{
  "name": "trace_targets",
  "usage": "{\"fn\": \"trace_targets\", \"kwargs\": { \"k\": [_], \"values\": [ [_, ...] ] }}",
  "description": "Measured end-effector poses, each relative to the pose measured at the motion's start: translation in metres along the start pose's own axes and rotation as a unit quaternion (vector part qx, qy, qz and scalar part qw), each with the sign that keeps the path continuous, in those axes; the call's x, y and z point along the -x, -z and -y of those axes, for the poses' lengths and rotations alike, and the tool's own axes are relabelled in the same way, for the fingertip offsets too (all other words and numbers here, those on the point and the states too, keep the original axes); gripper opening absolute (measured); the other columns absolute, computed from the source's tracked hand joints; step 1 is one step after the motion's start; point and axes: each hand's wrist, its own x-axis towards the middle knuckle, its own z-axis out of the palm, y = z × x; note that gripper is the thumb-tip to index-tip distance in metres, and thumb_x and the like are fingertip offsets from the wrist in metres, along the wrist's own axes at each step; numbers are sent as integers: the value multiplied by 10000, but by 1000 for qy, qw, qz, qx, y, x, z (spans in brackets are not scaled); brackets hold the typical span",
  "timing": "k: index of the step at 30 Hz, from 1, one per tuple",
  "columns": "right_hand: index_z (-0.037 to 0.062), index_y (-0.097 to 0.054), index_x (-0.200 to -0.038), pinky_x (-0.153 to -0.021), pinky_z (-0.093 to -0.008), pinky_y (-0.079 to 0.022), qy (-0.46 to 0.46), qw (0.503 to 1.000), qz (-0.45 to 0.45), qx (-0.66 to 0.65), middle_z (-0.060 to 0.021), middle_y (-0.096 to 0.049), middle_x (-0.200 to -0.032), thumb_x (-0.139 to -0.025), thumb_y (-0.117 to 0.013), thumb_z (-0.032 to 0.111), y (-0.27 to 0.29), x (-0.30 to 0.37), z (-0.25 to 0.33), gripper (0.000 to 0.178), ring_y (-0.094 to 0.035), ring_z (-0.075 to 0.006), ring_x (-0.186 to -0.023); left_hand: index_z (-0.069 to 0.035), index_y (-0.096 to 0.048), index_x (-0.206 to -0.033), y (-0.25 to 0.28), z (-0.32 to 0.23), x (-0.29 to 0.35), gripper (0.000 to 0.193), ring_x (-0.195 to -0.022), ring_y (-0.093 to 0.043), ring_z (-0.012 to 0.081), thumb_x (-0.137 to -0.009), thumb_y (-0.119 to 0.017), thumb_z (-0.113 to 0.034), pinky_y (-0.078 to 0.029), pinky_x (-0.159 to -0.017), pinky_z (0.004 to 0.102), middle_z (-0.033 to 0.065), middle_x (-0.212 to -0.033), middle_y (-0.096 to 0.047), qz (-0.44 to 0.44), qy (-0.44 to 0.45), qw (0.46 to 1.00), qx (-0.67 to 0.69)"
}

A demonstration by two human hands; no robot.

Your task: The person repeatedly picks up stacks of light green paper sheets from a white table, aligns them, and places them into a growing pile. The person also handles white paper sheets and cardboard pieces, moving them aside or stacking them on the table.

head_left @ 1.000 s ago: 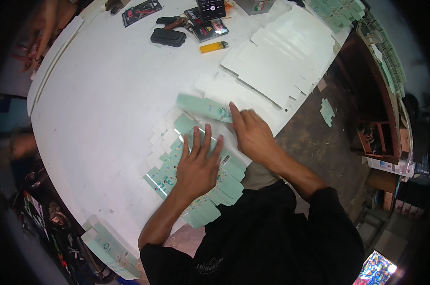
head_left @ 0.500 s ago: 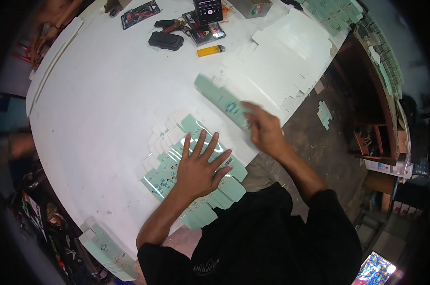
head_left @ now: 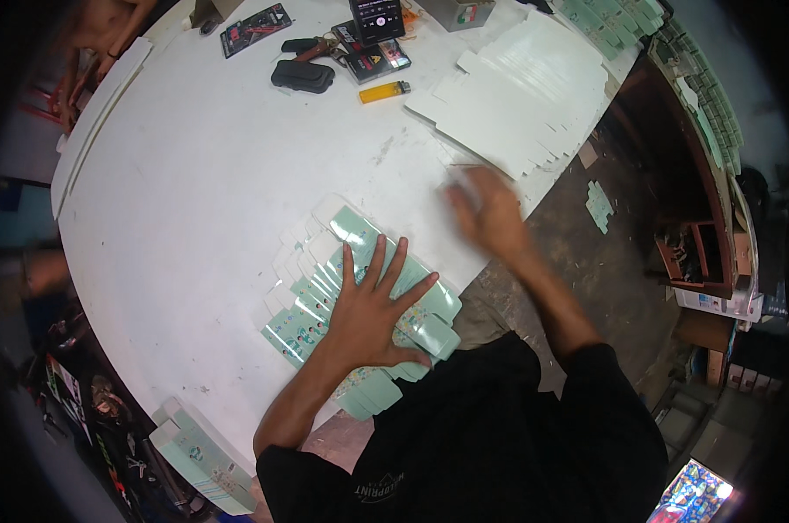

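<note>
Workroom: dim surroundings ring a white-topped worktable (head_left: 176,166), with a loose green card piece (head_left: 598,207) on the dark floor (head_left: 560,253) at right.
Far side of table: a phone (head_left: 379,19), a black case (head_left: 303,76) and a yellow lighter (head_left: 384,91) sit left of a stack of white notched card sheets (head_left: 525,96).
Step in hand: apparently steadying printed pieces with one hand while the other works apart; the next move seems to call for keeping the fan pinned and guiding the free hand clear of its flaps.
Mint cartons: flat and unfolded, the glossy printed cartons (head_left: 311,298) lie fanned at the near edge of the table, with small figures, tabbed ends and white flaps.
Left hand: fingers spread, palm down, the left hand (head_left: 370,305) presses on the cartons, gripping nothing.
Right hand: blurred, the right hand (head_left: 488,209) hangs near the white sheets' closest corner; whether its fingers hold anything cannot be told.
</note>
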Motion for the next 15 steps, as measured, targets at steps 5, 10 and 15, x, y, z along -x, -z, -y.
{"fn": "trace_targets", "kwargs": {
  "k": [5,10,15],
  "values": [
    [111,-573,-1473,-782,-447,-568,-145,975,75,-150,-225,-710,-1008,-957,-649,28,20,10,-30,528,-705,-382,-916,-306,-594,-1504,-15,2,-6,663,-1555,-317,447,-930,-667,-630,-121,-1237,738,175,-1695,-351,-43,6,999,-8],
    [-29,-563,-1415,-719,-475,-547,60,996,53,-27,-255,-666,-939,-968,-658,35,13,17,22,461,-674,-398,-807,-239,-617,-1478,-38,10,-4,474,-1525,-385,429,-1006,-626,-283,-199,-1215,738,171,-1625,-462,-113,44,985,125],
    [-66,-591,-1295,-706,-466,-544,-178,911,166,-334,-261,-689,-943,-976,-651,47,28,22,66,344,-679,-416,-805,-155,-565,-1520,-19,-5,-2,620,-1550,-313,471,-911,-677,-195,-202,-1195,770,196,-1691,-343,-86,71,992,-59]
  ]
}}
